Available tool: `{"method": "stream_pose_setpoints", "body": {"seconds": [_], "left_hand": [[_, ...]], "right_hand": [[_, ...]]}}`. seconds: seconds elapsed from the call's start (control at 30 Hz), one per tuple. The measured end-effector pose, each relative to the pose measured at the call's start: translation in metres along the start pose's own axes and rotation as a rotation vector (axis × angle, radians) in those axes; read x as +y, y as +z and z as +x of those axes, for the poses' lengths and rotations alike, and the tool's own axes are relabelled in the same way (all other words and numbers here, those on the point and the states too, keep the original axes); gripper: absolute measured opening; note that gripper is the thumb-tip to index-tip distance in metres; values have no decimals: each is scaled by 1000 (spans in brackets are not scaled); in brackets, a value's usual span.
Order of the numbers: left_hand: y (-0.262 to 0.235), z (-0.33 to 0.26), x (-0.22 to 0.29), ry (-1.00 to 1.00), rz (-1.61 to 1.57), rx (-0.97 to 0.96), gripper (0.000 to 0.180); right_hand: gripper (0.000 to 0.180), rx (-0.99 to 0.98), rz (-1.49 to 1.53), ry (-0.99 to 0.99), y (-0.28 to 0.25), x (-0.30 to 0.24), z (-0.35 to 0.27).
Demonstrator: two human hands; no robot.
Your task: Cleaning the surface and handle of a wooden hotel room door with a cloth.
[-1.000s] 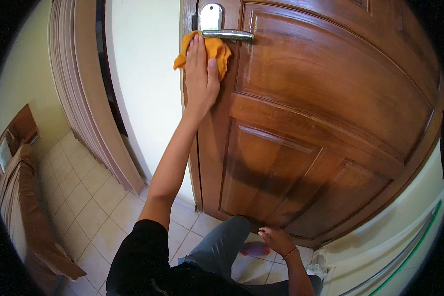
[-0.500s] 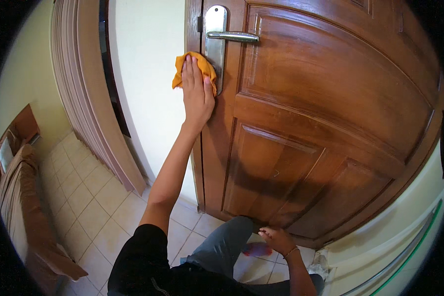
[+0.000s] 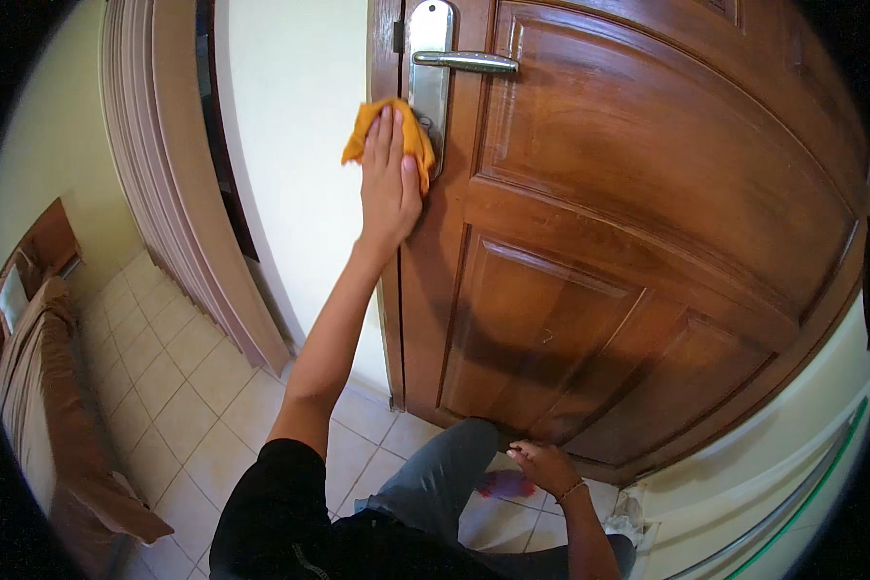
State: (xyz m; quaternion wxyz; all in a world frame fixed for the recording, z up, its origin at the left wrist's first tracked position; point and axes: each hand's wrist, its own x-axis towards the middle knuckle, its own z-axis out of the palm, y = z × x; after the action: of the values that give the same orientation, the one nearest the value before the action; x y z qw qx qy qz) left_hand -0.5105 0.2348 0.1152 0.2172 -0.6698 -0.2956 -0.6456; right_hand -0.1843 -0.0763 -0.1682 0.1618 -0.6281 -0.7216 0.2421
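Note:
My left hand (image 3: 389,193) lies with fingers stretched over an orange cloth (image 3: 416,140), pressing it against the edge of a brown wooden door (image 3: 638,106). The cloth covers part of the door's edge and overlaps the lower left of a metal lock plate (image 3: 427,92). Above it, a silver lever handle (image 3: 469,63) points to the right. Down by my bent knee, my right hand (image 3: 548,469) is closed, its fingers curled, with nothing seen sticking out of it. A thin bracelet circles that wrist.
A white wall (image 3: 295,145) and a long beige curtain (image 3: 179,174) are left of the door. Brown fabric (image 3: 63,416) drapes over furniture at far left. A red and purple item (image 3: 505,485) lies low near my right hand. A green-edged bar (image 3: 812,503) runs along the lower right.
My left hand and the cloth have shifted slightly down and right against the door. The whole view has tilted a little. My right hand stays by the knee.

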Motion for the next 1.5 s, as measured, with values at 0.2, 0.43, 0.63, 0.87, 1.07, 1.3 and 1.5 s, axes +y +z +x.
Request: {"method": "stream_pose_setpoints", "body": {"seconds": [0.2, 0.43, 0.63, 0.87, 1.07, 1.3, 1.5], "left_hand": [[-5, -15, -10, 5, -6, -37, 58], [-2, 25, -10, 2, -24, -21, 57], [-7, 57, -6, 7, -114, 159, 53], [-21, 140, -18, -400, -586, 38, 51], [-6, 146, -8, 107, -169, 244, 58], [-17, 121, 3, -51, -303, 166, 65], [-12, 134, 15, -7, -339, 187, 66]], "right_hand": [[43, -23, -13, 26, 3, -1, -1], [44, -20, -18, -5, 5, 3, 3], [48, 9, -3, -24, 3, 7, 0], [43, 36, -18, 17, 8, 11, -6], [46, 13, 32, -13, 10, 12, 0], [45, -24, 19, -9, 15, 9, 4], [45, -28, -43, -41, 11, 4, 8]]}}
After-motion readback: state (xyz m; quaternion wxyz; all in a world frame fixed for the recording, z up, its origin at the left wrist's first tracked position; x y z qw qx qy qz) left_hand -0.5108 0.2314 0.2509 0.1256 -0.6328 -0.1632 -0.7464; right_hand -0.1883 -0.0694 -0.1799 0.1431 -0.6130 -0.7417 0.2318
